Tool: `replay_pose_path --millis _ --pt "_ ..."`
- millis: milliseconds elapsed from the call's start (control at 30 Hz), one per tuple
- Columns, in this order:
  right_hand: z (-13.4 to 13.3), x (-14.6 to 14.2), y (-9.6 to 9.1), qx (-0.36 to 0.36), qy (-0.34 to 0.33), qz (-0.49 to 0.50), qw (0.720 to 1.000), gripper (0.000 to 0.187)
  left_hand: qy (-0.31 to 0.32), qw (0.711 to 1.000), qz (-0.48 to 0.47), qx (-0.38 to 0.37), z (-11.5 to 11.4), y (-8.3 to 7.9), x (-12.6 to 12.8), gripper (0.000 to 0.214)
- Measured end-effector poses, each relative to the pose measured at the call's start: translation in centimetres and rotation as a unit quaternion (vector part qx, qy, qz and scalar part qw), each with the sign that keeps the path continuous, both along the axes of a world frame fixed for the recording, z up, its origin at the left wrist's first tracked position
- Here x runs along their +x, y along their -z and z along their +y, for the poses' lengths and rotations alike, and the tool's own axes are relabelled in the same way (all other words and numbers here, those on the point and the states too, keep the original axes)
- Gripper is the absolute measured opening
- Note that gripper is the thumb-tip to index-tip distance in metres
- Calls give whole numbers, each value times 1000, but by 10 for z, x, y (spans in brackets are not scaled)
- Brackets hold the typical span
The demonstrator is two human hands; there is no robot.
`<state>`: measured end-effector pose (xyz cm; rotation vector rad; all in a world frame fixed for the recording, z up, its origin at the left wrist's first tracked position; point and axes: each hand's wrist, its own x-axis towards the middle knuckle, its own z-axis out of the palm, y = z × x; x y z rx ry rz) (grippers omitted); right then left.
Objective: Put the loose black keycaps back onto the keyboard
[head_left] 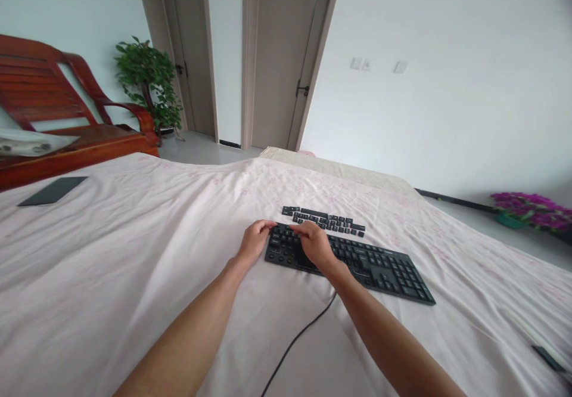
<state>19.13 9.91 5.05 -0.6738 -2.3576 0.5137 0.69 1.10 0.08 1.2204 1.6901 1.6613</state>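
A black computer keyboard (384, 266) lies at a slant on the pink-white cloth, with its cable (298, 336) running toward me. Some keycaps are off its left part. My left hand (254, 241) is closed at the keyboard's far left corner, thumb and fingertips together on its edge. Over the left part of the keys, my right hand (314, 245) is closed in a pinch near the far edge; whatever its fingertips hold is too small to make out. Just beyond the keyboard, several loose black keycaps (314, 213) lie in rows, partly hidden behind my right hand.
A dark flat tablet-like object (53, 191) lies on the cloth at the left. At the right edge is a thin white stick-like thing with a black part (549, 358). Beyond the cloth are a wooden bench (74, 124), a potted plant (148, 81) and purple flowers (534, 209).
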Motion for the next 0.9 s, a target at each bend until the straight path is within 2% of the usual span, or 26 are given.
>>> replay_pose_path --millis 100,233,333,600,900 --pt "27 13 -7 4 67 -4 998 44 1 1000 -5 -2 -1 -2 2 26" --pt "58 27 -17 -19 172 -84 981 32 23 1000 -12 2 -3 -7 6 27" --pt "69 27 -22 -33 218 -142 965 25 46 999 -16 12 -5 -11 8 29" --pt "69 -9 -25 69 161 -249 953 22 67 996 55 38 -4 -5 5 37" --pt "61 -45 -23 111 143 -310 933 18 42 998 48 24 -3 -6 5 29"
